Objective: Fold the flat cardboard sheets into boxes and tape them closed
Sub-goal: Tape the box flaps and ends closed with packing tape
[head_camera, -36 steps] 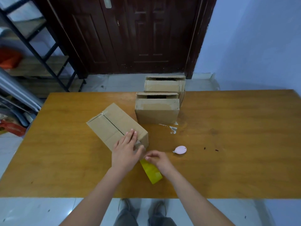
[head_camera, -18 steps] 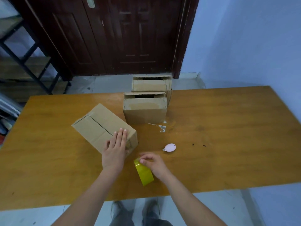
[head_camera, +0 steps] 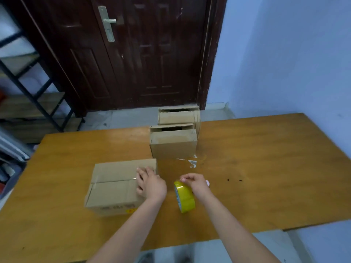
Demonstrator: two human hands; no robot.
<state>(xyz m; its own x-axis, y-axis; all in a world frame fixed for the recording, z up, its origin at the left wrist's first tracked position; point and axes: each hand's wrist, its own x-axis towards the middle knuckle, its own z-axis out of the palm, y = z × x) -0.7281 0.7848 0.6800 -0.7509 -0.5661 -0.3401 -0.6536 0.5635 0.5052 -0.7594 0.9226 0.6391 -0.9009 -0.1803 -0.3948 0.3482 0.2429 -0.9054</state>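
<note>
Cardboard, plain brown, makes up the box (head_camera: 119, 185) lying on the wooden table (head_camera: 266, 168) in the head view, its top flaps folded shut so that the seam runs across the middle from left to right. A yellow mark and some print show on its near side. The left hand (head_camera: 150, 184) rests flat on the right end of the box, fingers straight and close together, pressing down over the end of the seam.

Just right of that hand, the right hand (head_camera: 196, 184) holds the tape (head_camera: 184, 197), a yellow roll standing on edge on the table, apart from the box. Its fingers are curled over the top of the roll and seem to pinch there; whether they hold a loose tape end is too blurred to tell. A small pale thing (head_camera: 208, 183) peeps out from behind the right hand.

Farther back stand two more boxes, one (head_camera: 173, 144) behind the other (head_camera: 179, 115), each with a dark gap at its top edge. A scrap of clear film (head_camera: 191, 162) lies on the table before the nearer one. Beyond the table are a dark door (head_camera: 144, 54) and, on the left, a shelf (head_camera: 28, 95).
</note>
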